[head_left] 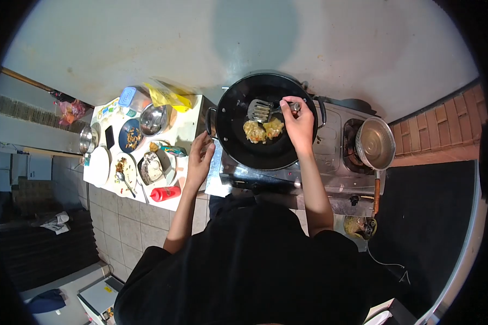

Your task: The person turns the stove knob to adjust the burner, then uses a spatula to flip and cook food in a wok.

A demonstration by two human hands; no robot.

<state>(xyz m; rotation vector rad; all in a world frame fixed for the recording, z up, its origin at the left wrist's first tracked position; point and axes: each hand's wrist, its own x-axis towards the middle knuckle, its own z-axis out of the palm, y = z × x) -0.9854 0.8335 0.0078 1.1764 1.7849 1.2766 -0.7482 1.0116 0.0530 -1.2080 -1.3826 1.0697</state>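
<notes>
A large black wok sits on the stove, with two lumps of yellowish food side by side near its middle. My right hand is over the wok's right part, its fingers closed round the handle of a slotted metal spatula. The spatula's head is just above the food; whether they touch is hard to tell. At the wok's left side, my left hand is beside the loop handle, fingers apart and holding nothing.
A silver saucepan stands on the right burner, its handle towards the front. On the left table are a red bottle, a metal bowl, a blue plate with food, several other dishes and a yellow bag.
</notes>
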